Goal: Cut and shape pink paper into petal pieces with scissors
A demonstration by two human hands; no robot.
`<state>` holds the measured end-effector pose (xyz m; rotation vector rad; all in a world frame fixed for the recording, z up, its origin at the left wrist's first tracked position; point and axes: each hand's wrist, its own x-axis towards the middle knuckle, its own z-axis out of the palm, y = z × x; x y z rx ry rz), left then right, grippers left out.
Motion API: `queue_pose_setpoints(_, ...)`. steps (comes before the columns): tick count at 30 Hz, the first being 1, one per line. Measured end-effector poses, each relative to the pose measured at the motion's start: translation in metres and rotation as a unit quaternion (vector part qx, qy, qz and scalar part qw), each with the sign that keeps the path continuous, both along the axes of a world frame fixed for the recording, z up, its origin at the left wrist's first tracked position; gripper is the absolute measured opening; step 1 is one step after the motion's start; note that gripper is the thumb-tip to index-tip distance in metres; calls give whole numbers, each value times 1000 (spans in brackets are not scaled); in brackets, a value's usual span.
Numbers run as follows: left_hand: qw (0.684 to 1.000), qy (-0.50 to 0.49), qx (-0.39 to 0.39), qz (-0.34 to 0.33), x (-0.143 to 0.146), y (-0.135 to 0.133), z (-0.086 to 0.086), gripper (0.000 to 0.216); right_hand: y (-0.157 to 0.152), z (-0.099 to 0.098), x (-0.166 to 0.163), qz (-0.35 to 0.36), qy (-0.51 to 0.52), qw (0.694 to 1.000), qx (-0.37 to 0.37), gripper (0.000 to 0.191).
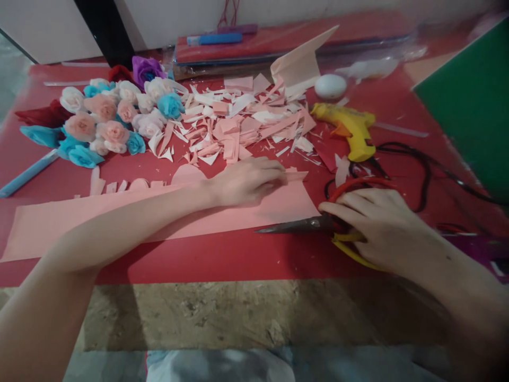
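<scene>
A long sheet of pink paper (222,220) lies across the red tabletop in front of me. My left hand (250,180) rests on its right part with curled fingers, and a narrow pink strip (297,175) shows at the fingertips. Those fingertips are partly hidden under the hand. My right hand (374,223) grips a pair of scissors (306,225) by the red and yellow handles. The dark blades point left along the sheet's lower right edge and look closed. Small cut pink pieces (139,184) lie along the sheet's upper edge.
Paper scraps (238,124) are heaped behind the sheet. Paper roses (113,132) cluster at the left, near a blue stick (29,172). A yellow glue gun (353,127) with a black cord lies behind the scissors, near a white egg-shaped object (331,86). A green board (473,106) stands right.
</scene>
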<state>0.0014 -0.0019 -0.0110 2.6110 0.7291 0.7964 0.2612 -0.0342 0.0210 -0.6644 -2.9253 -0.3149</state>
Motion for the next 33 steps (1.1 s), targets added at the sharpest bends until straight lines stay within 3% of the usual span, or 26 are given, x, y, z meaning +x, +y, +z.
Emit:
queue_pose_setpoints(16,1000,18,-5,13,0,0,-1,25,0,-4,-8,37,21,999,-3,41)
queue_pose_setpoints(29,998,28,-46,12,1,-2,3,24,-2,-1,-3,67,21,997,35,24)
queue_pose_setpoints(33,999,28,-38,12,1,-2,3,25,-4,3,-3,32,5,999,33,25)
